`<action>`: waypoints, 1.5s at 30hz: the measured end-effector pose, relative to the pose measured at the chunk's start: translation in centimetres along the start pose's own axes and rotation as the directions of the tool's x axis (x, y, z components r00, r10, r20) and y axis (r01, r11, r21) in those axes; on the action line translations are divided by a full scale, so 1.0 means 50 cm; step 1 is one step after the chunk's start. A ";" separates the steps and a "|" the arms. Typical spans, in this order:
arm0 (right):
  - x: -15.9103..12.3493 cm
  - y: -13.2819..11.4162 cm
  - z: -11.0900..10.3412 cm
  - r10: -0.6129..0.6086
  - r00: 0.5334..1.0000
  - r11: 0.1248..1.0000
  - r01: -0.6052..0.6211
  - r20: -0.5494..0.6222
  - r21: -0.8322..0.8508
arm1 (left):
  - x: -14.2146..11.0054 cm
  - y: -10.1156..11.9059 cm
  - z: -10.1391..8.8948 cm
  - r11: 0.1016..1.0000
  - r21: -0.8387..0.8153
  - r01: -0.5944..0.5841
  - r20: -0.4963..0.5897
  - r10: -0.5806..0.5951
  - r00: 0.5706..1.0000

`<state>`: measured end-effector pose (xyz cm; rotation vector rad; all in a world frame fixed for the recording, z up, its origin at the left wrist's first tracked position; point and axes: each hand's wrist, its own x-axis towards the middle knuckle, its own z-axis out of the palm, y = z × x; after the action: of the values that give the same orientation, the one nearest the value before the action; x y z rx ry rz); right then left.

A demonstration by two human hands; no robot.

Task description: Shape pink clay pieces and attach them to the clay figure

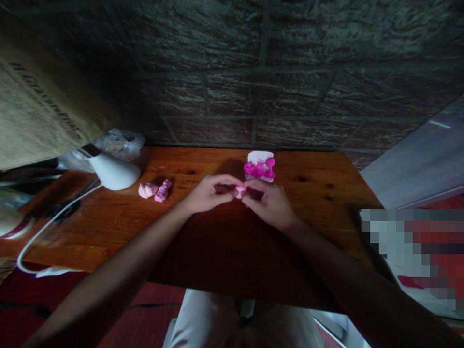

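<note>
A small pink lump of modelling clay [239,192] is pinched between the fingertips of both hands, a little above the middle of the table. My left hand [213,193] grips it from the left with thumb and forefinger. From the right, my right hand [270,200] holds it the same way. Just behind my right hand, several bright magenta pieces [259,169] rest on a white sheet or tray [259,156]; their exact kind is unclear. Two more clay lumps, one pale pink [147,190] and one deeper pink [163,191], lie to the left of my hands.
On the left stands a white cone-shaped lamp [115,172], its white cable [45,227] curving over the wooden table [174,162]. Behind it is a crumpled clear plastic bag [121,142]. A printed paper panel [39,92] hangs at upper left. A dark brick-patterned wall [232,92] borders the table's back edge.
</note>
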<state>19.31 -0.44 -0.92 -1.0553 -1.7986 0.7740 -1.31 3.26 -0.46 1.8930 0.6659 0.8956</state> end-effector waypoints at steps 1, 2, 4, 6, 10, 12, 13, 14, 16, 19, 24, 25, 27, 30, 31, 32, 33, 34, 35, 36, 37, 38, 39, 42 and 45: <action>0.000 0.000 0.001 0.003 1.000 1.000 -0.003 -0.004 -0.001 | 0.000 0.000 0.000 1.000 -0.005 0.001 -0.003 -0.001 1.000; 0.000 0.001 0.001 0.006 1.000 1.000 -0.006 -0.004 -0.001 | -0.001 -0.001 0.001 1.000 -0.011 0.005 -0.006 -0.005 1.000; 0.000 0.003 0.003 0.019 1.000 1.000 -0.019 0.006 0.006 | -0.001 -0.001 0.002 1.000 -0.026 0.017 -0.011 -0.018 1.000; 0.000 0.007 0.004 0.029 0.999 0.999 -0.030 0.020 0.016 | -0.001 -0.001 0.004 0.999 -0.036 0.035 -0.019 -0.035 0.999; 0.001 0.010 0.003 0.029 0.999 1.000 -0.030 0.038 0.010 | 0.001 0.001 0.007 0.999 -0.010 0.040 -0.040 -0.041 0.998; 0.001 0.008 0.001 0.036 0.998 0.999 -0.037 0.042 0.007 | 0.001 0.002 0.008 0.999 0.010 0.036 -0.050 -0.036 0.998; 0.002 0.007 0.000 0.043 0.998 0.999 -0.043 0.042 0.010 | 0.001 0.001 0.008 0.999 0.018 0.037 -0.055 -0.036 0.998; 0.002 0.006 -0.001 0.051 0.998 0.998 -0.052 0.041 0.017 | 0.001 0.001 0.009 0.999 0.025 0.038 -0.062 -0.036 0.997; 0.003 0.005 -0.003 0.065 0.997 0.997 -0.067 0.038 0.039 | 0.000 -0.001 0.008 0.999 0.036 0.037 -0.076 -0.034 0.997; 0.003 0.004 -0.002 0.073 0.997 0.996 -0.075 0.031 0.054 | -0.001 -0.005 0.008 0.999 0.037 0.030 -0.082 -0.027 0.996; 0.001 -0.001 0.003 0.054 0.998 0.999 -0.054 -0.041 0.001 | -0.003 -0.004 0.014 1.000 0.025 0.004 -0.103 -0.001 0.995; 0.000 -0.003 0.003 0.049 0.997 0.999 -0.049 -0.058 -0.003 | -0.003 -0.003 0.016 1.000 0.027 -0.009 -0.119 0.012 0.993; -0.001 -0.005 0.004 0.042 0.996 0.999 -0.042 -0.085 -0.002 | -0.003 0.000 0.019 0.999 0.034 -0.026 -0.144 0.031 0.989; 0.000 -0.004 0.004 0.041 0.996 0.999 -0.041 -0.081 0.003 | -0.002 -0.001 0.022 0.999 0.037 -0.026 -0.151 0.031 0.988; 0.001 -0.003 0.003 0.049 0.996 0.999 -0.048 -0.070 0.010 | -0.001 -0.002 0.022 0.999 0.034 -0.020 -0.146 0.024 0.989; 0.002 -0.001 0.003 0.059 0.996 0.998 -0.058 -0.059 0.021 | -0.001 -0.004 0.021 0.999 0.029 -0.015 -0.145 0.019 0.989; 0.003 0.002 0.002 0.071 0.996 0.997 -0.070 -0.051 0.032 | 0.000 -0.007 0.021 1.000 0.020 -0.013 -0.146 0.016 0.989; 0.003 0.004 0.001 0.084 0.995 0.996 -0.082 -0.047 0.042 | 0.000 -0.010 0.020 1.000 0.009 -0.013 -0.150 0.014 0.989; 0.004 0.006 0.001 0.094 0.994 0.995 -0.092 -0.047 0.049 | 0.000 -0.014 0.019 1.000 -0.004 -0.015 -0.156 0.014 0.988; 0.004 0.007 0.000 0.101 0.994 0.994 -0.099 -0.050 0.053 | 0.000 -0.016 0.017 1.000 -0.017 -0.017 -0.161 0.014 0.987; 0.005 0.008 0.000 0.104 0.993 0.993 -0.102 -0.052 0.055 | 0.000 -0.018 0.016 0.999 -0.028 -0.016 -0.163 0.011 0.987; 0.005 0.009 0.000 0.105 0.993 0.993 -0.102 -0.049 0.059 | 0.000 -0.020 0.015 0.999 -0.036 -0.013 -0.163 0.007 0.987; 0.005 0.009 0.000 0.102 0.994 0.993 -0.099 -0.044 0.065 | 0.000 -0.020 0.014 0.999 -0.038 -0.008 -0.160 0.002 0.987; 0.005 0.010 0.001 0.086 0.996 0.993 -0.082 -0.033 0.086 | 0.000 -0.017 0.014 0.999 -0.034 0.000 -0.167 -0.006 0.986; 0.006 0.011 0.001 0.070 0.997 0.992 -0.066 -0.033 0.106 | 0.002 -0.015 0.015 0.999 -0.036 0.011 -0.177 -0.017 0.984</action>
<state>19.39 0.06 -1.29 -1.0595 -1.6805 0.8752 -0.74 3.29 -1.36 1.7890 0.7639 1.0691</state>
